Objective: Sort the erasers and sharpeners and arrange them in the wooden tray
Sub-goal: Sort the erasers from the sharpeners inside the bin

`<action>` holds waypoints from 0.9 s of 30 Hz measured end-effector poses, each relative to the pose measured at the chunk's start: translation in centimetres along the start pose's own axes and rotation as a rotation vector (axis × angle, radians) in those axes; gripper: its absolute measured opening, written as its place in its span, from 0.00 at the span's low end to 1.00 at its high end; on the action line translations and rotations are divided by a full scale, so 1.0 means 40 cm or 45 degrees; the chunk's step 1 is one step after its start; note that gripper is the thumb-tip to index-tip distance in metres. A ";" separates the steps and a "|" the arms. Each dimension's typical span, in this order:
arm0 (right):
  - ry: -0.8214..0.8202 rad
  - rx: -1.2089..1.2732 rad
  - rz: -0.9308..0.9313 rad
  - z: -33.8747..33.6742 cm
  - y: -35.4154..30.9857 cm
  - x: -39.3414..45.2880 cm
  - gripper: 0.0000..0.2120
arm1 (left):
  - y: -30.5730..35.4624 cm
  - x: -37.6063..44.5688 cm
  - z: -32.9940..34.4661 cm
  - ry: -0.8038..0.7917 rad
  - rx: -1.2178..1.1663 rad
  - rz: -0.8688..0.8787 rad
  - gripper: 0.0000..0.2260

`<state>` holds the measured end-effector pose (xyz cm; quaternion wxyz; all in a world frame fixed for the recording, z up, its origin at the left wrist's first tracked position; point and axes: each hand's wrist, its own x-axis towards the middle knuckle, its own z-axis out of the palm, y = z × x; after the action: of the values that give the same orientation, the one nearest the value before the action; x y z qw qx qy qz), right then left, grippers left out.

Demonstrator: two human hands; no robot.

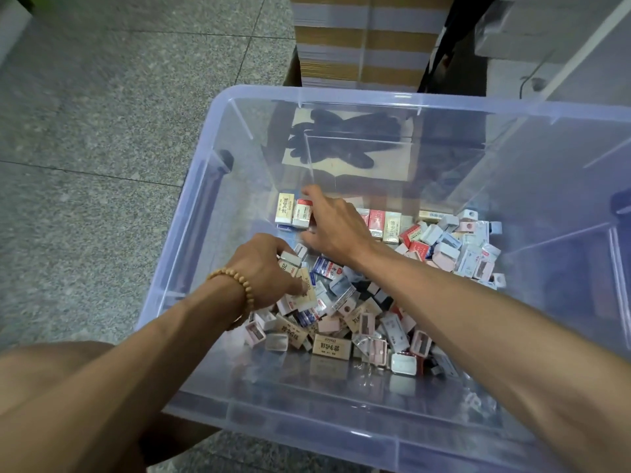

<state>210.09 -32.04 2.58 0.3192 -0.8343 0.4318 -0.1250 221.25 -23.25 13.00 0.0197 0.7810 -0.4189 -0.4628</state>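
A clear plastic bin (191,233) holds a loose heap of erasers and sharpeners (362,319). At the far left of its floor a beige eraser (284,208) and a red-and-white eraser (302,213) lie side by side. My right hand (336,223) reaches over to the red-and-white one, with the forefinger at its far end and the thumb at its near end. A further row of erasers (384,225) runs to the right behind that hand. My left hand (263,268), with a bead bracelet on the wrist, grips a small bundle of erasers (304,285) above the heap.
Pale boxed sharpeners (471,250) are piled at the bin's far right. Stacked cardboard cartons (362,39) stand beyond the bin. A dark glove (341,138) shows through the far wall. Grey stone floor (102,131) lies to the left.
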 end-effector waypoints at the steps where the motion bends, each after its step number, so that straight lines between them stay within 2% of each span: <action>1: 0.006 0.004 -0.014 -0.002 0.001 -0.006 0.18 | 0.000 -0.001 0.002 -0.002 -0.013 -0.006 0.13; 4: 0.034 -0.018 -0.055 0.000 -0.001 0.002 0.07 | -0.004 0.000 0.003 0.005 -0.027 -0.004 0.13; 5: 0.051 -0.014 -0.059 0.001 -0.004 0.010 0.06 | -0.005 0.001 0.003 0.010 -0.027 -0.001 0.14; 7: 0.068 0.008 -0.053 0.002 -0.008 0.023 0.08 | -0.007 0.004 0.001 0.018 -0.038 -0.003 0.17; 10: -0.016 0.032 -0.039 -0.011 -0.013 0.020 0.09 | -0.009 0.006 0.001 0.016 -0.050 -0.007 0.18; 12: -0.083 0.018 -0.003 -0.045 -0.017 0.009 0.16 | -0.008 0.006 0.003 -0.007 -0.065 -0.013 0.21; 14: -0.147 -0.033 0.049 -0.084 -0.020 -0.016 0.16 | -0.004 0.004 0.006 -0.037 -0.049 -0.006 0.20; 16: -0.261 -0.073 0.052 -0.122 -0.019 -0.052 0.09 | -0.001 0.005 0.007 -0.057 -0.008 0.013 0.19; 18: -0.487 -0.037 0.078 -0.148 -0.020 -0.098 0.05 | 0.002 0.010 0.008 -0.054 0.023 0.029 0.18; 19: -0.628 -0.013 0.104 -0.155 -0.026 -0.123 0.07 | 0.003 0.014 0.008 -0.043 0.032 0.033 0.18; 21: -0.893 -0.062 0.103 -0.149 -0.033 -0.167 0.16 | 0.004 0.019 0.009 -0.023 0.063 0.045 0.19; 22: -0.955 -0.150 0.052 -0.138 -0.032 -0.186 0.19 | 0.005 0.019 0.009 -0.019 0.076 0.052 0.20; 25: -0.904 -0.293 -0.060 -0.103 -0.021 -0.233 0.08 | 0.008 0.015 0.014 -0.023 0.105 0.080 0.21; 27: -0.886 -0.280 -0.010 -0.116 -0.014 -0.245 0.07 | 0.010 0.012 0.017 -0.041 0.101 0.087 0.22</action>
<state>202.35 -25.92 7.16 0.3548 -0.8579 0.3051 0.2122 220.61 -23.59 12.46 -0.0022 0.7590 -0.4635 -0.4573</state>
